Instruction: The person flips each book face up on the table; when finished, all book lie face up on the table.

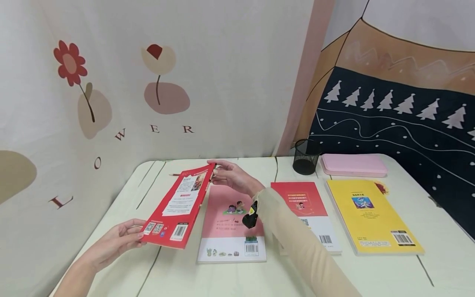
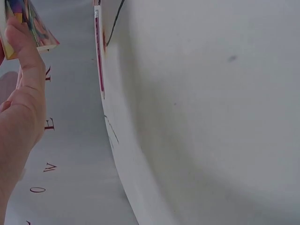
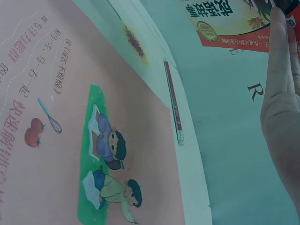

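Observation:
Tilted above the table is a red book [image 1: 179,202], its back cover with white text panel and barcode facing up. My left hand [image 1: 115,243] pinches its lower left corner, thumb on the cover. At the upper right corner my right hand [image 1: 234,177] grips the book's edge. The right wrist view shows part of the illustrated other cover [image 3: 234,23], with the fingers against it. A pink-and-white book [image 1: 233,231] lies flat under the right hand, partly hidden by the red book and the hand.
Right of these lie a red-and-white book [image 1: 298,194], partly behind the right sleeve [image 1: 297,235], and a yellow book [image 1: 371,222]. A black mesh pen holder [image 1: 306,159] and a pink case [image 1: 354,164] stand at the back. A pencil [image 3: 173,96] lies near the table's far edge.

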`<state>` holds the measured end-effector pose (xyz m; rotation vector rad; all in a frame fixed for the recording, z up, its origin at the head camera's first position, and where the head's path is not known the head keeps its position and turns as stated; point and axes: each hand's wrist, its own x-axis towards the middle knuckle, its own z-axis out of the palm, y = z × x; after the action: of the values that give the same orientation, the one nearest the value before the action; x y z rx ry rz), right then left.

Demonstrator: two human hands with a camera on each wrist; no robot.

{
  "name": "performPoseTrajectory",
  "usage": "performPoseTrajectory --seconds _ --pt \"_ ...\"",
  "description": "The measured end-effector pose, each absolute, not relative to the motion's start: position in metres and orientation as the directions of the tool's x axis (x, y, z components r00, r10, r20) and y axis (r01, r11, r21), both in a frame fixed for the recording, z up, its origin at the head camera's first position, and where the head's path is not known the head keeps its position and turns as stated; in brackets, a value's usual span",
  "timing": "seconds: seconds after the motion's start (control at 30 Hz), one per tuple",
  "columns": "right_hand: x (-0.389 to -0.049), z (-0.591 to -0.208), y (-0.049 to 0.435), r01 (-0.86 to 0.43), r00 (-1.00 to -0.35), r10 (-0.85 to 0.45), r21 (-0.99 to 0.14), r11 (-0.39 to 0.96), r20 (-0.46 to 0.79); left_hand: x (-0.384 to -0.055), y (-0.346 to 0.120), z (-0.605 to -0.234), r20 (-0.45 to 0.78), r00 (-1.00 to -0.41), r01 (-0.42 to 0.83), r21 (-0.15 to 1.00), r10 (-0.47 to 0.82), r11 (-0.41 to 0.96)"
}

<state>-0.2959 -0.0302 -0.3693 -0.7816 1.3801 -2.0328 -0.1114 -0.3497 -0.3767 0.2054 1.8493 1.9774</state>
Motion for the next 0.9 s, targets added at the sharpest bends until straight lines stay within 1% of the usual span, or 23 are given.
performPoseTrajectory --seconds 0.3,0.5,0.63,0.77,0.9 --pt "-0.2945 -0.3655 -0.0302 0.09 -0.675 -0.719 -0.948 -0.306 0.167 -0.1115 -0.3501 -0.3785 -0.192 -0.903 -0.212 0.977 0.384 -0.01" --pt "-0.2955 -0.3653 -0.0306 0.047 -0.693 -0.699 -0.956 -0.29 0.178 -0.111 -0.3495 -0.3782 -0.201 -0.904 -0.226 0.974 0.377 -0.022" --pt "-0.2956 -0.3631 -0.0319 0.042 -0.716 -0.676 -0.955 -0.292 0.175 -0.111 -0.348 -0.377 -0.2 -0.904 -0.226 0.974 0.378 -0.025" --pt "-0.2947 -0.3605 -0.0336 0.041 -0.735 -0.654 -0.951 -0.307 0.179 -0.1102 -0.3466 -0.3768 -0.171 -0.924 -0.181 0.983 0.342 0.004" --pt "-0.294 -0.3597 -0.0353 0.047 -0.753 -0.632 -0.943 -0.33 0.184 -0.1096 -0.3456 -0.3779 -0.116 -0.942 -0.112 0.993 0.314 0.032"
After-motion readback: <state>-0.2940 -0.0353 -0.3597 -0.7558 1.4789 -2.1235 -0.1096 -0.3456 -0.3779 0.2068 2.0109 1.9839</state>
